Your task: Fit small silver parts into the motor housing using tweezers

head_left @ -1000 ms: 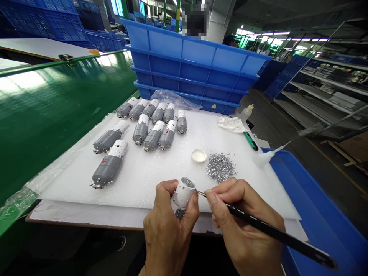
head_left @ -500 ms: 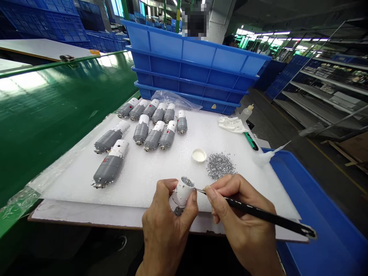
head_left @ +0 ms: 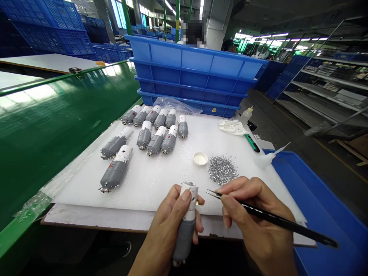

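My left hand (head_left: 168, 226) is wrapped round a grey and white spacecraft model (head_left: 185, 234), its white open end up and its grey body hanging below the foam's front edge. Between the fingers of my right hand (head_left: 255, 222) is a pair of black tweezers (head_left: 276, 218). Their tips are slightly apart and stand to the right of the model, not touching it. A heap of tiny silvery parts (head_left: 222, 170) lies on the white foam sheet (head_left: 161, 184) beyond my right hand. Left of the heap sits a small white round dish (head_left: 200, 158).
Several similar models (head_left: 116, 170) lie at the left and back of the foam. Stacked blue bins (head_left: 192, 76) stand behind. At right are a white cloth (head_left: 232, 127), a green-handled tool (head_left: 252, 143), a dropper bottle (head_left: 264, 160) and a blue tray (head_left: 330, 214).
The model in my left hand has turned, so its long grey side now shows. The tweezers have drawn back right from its rim, and their tips have parted.
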Demonstrator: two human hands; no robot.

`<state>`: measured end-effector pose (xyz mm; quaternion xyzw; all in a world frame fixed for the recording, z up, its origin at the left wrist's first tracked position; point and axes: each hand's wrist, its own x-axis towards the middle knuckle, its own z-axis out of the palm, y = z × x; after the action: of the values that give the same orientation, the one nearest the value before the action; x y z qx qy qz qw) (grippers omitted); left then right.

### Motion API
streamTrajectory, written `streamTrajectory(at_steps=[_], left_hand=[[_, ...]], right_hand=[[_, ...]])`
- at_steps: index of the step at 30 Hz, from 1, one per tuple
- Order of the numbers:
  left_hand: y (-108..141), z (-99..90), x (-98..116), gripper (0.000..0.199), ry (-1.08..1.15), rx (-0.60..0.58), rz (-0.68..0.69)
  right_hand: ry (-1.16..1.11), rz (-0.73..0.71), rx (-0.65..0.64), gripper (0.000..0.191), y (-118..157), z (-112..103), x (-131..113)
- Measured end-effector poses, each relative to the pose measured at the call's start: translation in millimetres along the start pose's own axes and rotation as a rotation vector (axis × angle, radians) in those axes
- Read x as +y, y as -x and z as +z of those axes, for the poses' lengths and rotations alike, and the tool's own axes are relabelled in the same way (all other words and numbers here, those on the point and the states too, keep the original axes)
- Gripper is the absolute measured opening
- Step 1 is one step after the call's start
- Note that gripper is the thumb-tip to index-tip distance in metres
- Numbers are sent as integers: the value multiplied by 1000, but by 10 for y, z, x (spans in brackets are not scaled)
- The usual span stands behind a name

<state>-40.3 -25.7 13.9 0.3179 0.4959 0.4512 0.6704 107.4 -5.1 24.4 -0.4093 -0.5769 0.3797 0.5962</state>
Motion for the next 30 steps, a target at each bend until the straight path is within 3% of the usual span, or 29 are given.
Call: streamTrajectory(at_steps=[4,10,22,30], left_hand=[[14,-32,-15,49,270,-193,-168],[-30,-49,-96,59,413,-284,-309],[9,47,-102,47,259,-136,-280],[-21,-15,-111,60,121,-186,-256]], right_hand=[[43,-58,-29,15,37,-58,-15],[120,-179,-108,16,43,-114,-5],[183,-274,-259,21,-34,-163,35],[180,-307,-321,16,-88,-208,20]])
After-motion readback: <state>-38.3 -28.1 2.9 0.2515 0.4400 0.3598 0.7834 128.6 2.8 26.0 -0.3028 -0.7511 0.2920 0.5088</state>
